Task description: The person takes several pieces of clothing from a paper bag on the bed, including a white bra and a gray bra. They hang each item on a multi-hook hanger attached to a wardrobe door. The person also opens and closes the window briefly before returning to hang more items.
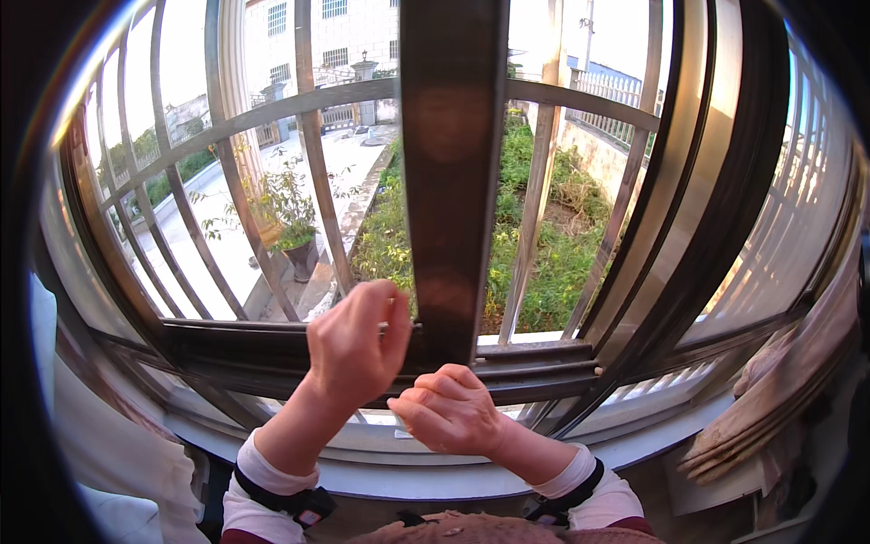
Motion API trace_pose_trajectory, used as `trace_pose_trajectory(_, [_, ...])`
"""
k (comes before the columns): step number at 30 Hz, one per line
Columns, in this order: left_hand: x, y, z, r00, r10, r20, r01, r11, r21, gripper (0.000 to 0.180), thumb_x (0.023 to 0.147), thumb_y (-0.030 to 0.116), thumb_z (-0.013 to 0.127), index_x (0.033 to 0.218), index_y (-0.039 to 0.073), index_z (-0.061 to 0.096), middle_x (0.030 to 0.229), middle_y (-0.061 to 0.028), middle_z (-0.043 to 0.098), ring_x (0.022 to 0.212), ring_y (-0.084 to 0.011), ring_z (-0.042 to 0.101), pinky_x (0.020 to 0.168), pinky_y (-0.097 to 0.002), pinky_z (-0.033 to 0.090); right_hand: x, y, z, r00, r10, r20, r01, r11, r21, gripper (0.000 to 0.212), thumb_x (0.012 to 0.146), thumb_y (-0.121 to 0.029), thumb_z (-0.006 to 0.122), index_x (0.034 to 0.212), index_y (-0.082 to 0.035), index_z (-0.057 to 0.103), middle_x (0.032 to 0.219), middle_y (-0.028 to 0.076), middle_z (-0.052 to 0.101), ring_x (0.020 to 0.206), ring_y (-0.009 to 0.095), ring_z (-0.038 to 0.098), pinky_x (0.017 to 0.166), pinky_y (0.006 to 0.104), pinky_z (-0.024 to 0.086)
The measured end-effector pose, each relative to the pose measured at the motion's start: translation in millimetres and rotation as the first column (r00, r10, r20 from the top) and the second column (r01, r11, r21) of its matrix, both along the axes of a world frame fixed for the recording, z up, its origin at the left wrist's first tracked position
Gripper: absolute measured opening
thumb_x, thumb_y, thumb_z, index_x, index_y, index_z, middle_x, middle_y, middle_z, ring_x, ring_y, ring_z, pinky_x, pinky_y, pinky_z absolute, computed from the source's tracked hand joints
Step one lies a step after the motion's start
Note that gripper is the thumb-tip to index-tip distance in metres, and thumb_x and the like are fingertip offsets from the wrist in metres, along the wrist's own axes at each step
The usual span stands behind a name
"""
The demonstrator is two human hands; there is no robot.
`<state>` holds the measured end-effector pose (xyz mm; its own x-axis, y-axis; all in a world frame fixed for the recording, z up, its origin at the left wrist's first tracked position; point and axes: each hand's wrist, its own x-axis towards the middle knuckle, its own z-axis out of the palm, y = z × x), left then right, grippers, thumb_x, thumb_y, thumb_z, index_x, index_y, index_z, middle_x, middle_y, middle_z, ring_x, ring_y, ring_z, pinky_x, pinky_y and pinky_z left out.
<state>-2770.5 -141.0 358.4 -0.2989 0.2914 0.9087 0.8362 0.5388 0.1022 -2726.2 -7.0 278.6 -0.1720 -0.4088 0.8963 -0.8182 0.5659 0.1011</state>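
Note:
In front of a sliding window, my left hand (358, 343) is raised with its fingers curled closed and the thumb pressed along them. It overlaps the lower rail of the left window sash (245, 346); whether it touches the rail I cannot tell. Just right of it and lower, my right hand (450, 408) is closed in a fist below the dark upright window frame (450, 181), in front of the lower track (535, 370). The two hands are close together but apart. Whatever either hand may hold is hidden by the fingers.
Metal security bars (313, 172) stand outside the glass. Beyond them are a potted plant (294, 240) and a green garden bed (553, 240). A pale sill (426, 480) curves below my hands. A white curtain (118, 453) hangs at left, a beige curtain (779, 399) at right.

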Motion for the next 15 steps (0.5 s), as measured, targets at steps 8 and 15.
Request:
trace_pose_trajectory(8, [-8, 36, -15, 0.891, 0.049, 0.451, 0.149, 0.908, -0.391, 0.027, 0.089, 0.029, 0.048, 0.082, 0.003, 0.049, 0.057, -0.0140, 0.057, 0.054, -0.0331, 0.060, 0.046, -0.0410, 0.046, -12, 20, 5, 0.990, -0.143, 0.012, 0.141, 0.985, 0.100, 0.010, 0.066, -0.011, 0.063, 0.075, -0.007, 0.059, 0.076, 0.006, 0.058, 0.082, 0.023, 0.056, 0.081, 0.0367, 0.040])
trace_pose_trajectory(15, [-15, 59, -12, 0.922, 0.078, 0.379, 0.123, 0.871, -0.477, 0.027, 0.088, 0.024, 0.048, 0.079, -0.001, 0.046, 0.053, -0.0155, 0.055, 0.053, -0.0337, 0.060, 0.044, -0.0402, 0.045, -17, 39, 1, 0.964, -0.261, 0.055, 0.246, 0.950, 0.191, 0.009, 0.065, -0.014, 0.064, 0.072, -0.009, 0.061, 0.081, 0.003, 0.060, 0.084, 0.019, 0.056, 0.081, 0.0346, 0.039])
